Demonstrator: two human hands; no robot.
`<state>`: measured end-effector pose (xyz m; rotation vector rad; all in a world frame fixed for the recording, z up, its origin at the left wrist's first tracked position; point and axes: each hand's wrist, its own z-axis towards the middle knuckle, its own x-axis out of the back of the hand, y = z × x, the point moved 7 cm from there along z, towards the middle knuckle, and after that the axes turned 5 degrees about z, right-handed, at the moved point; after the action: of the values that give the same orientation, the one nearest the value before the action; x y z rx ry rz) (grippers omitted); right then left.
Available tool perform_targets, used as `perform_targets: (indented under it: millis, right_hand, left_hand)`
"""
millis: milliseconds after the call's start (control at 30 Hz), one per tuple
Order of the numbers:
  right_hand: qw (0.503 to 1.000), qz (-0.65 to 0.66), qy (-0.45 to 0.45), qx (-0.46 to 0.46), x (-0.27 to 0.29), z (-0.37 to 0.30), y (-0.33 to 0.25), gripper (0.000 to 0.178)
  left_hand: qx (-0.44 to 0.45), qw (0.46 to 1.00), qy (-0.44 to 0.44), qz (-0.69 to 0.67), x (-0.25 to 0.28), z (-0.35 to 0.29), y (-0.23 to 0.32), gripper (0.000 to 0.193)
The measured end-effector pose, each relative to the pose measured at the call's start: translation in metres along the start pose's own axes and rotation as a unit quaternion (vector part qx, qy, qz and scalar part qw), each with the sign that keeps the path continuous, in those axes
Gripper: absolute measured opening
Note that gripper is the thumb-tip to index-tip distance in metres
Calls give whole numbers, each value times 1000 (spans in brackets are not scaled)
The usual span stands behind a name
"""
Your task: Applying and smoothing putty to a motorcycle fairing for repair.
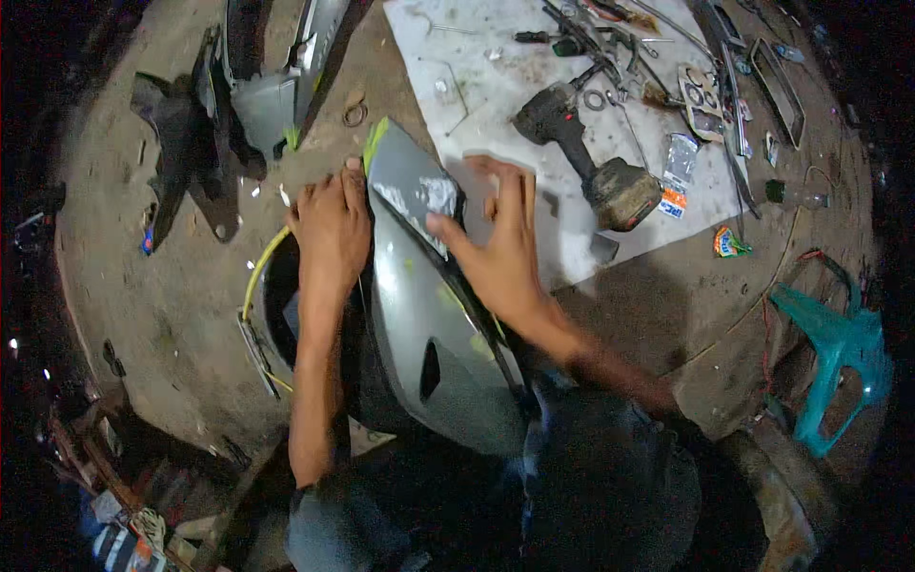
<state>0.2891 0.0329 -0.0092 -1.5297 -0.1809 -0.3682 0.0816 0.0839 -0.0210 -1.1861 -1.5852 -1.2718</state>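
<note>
A silver-grey plastic motorcycle body panel (405,286) leans upright across my lap, with lime-green marks along its edges. Whitish smears (437,195) cover part of its upper end. My left hand (332,224) grips the panel's left edge near the top, fingers bent and pressed together. On the other side, my right hand (500,243) rests its thumb on the panel beside the white smears. Its other fingers are spread off the right edge, with nothing visible in them. The panel's underside and part of my left fingertips are hidden.
A white sheet (477,86) at the far right carries a dirty cordless drill (591,157), hand tools and small packets. More grey panels (272,110) and dark plastic pieces (176,133) lie far left. A teal plastic part (829,357) sits at right.
</note>
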Motion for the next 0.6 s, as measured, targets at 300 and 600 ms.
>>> perform_targets:
  millis: [300, 600]
  right_hand:
    - [999, 26, -10, -25, -3, 1, 1, 76]
    - [998, 52, 16, 1, -11, 17, -3, 73]
  left_hand:
    - [-33, 997, 57, 33, 1, -5, 2, 53]
    - [-11, 998, 36, 48, 2, 0, -3, 56]
